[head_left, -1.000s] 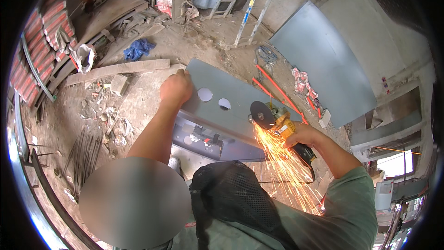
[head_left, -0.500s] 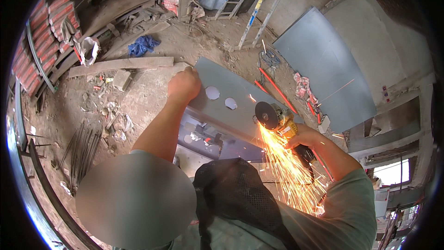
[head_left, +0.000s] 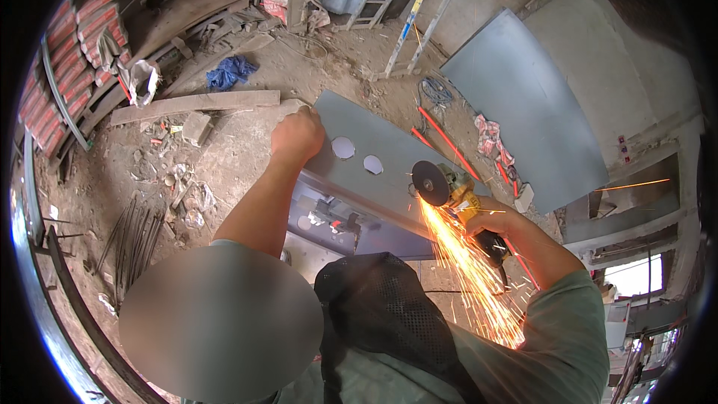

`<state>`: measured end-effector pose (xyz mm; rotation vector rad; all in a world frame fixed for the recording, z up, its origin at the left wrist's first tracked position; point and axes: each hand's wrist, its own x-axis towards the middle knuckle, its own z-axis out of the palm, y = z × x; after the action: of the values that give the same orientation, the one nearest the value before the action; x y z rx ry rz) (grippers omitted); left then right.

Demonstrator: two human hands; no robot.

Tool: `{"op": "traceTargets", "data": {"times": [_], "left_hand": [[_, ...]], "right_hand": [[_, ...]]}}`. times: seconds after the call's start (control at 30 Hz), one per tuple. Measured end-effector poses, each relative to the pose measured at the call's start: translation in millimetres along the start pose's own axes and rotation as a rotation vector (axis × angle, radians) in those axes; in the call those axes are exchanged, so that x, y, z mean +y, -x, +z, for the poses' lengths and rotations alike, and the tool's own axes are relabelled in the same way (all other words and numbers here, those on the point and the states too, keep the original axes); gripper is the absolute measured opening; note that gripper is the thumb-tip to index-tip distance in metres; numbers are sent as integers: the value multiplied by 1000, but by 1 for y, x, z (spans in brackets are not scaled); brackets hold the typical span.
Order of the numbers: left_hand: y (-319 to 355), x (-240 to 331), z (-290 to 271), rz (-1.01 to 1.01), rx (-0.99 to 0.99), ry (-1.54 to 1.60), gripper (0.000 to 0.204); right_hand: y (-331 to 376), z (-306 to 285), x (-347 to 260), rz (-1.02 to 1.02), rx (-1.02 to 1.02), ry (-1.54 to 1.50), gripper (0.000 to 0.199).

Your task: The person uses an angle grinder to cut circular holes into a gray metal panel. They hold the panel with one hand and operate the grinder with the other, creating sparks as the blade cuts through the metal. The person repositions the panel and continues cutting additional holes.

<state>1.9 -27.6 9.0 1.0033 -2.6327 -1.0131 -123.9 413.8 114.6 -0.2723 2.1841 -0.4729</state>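
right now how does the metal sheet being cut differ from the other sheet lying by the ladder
The cut sheet has two round holes; the far sheet shows none. The left hand presses the cut sheet while the grinder in the right hand throws sparks off it; the far sheet lies untouched. Both are flat grey metal.

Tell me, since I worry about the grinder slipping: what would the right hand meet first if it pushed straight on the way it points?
Probably the grey metal sheet, near its two round holes. The right hand aims the grinder up-left across it toward the left hand; depth is unclear.
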Motion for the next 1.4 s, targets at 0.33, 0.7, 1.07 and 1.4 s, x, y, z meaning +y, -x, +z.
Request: {"op": "traceTargets", "data": {"times": [0.33, 0.7, 1.07, 1.4], "left_hand": [[1, 6, -5, -26, -24, -26, 53], [3, 2, -5, -22, -21, -13, 52], [1, 3, -2, -17, -16, 9, 52], [3, 6, -10, -42, -46, -11, 51]], "right_hand": [[7, 5, -10, -37, -116, -221, 43], [20, 11, -33, -41, -88, -202, 43], [5, 3, -6, -60, -89, -155, 44], [26, 15, -38, 24, -10, -178, 47]]}}
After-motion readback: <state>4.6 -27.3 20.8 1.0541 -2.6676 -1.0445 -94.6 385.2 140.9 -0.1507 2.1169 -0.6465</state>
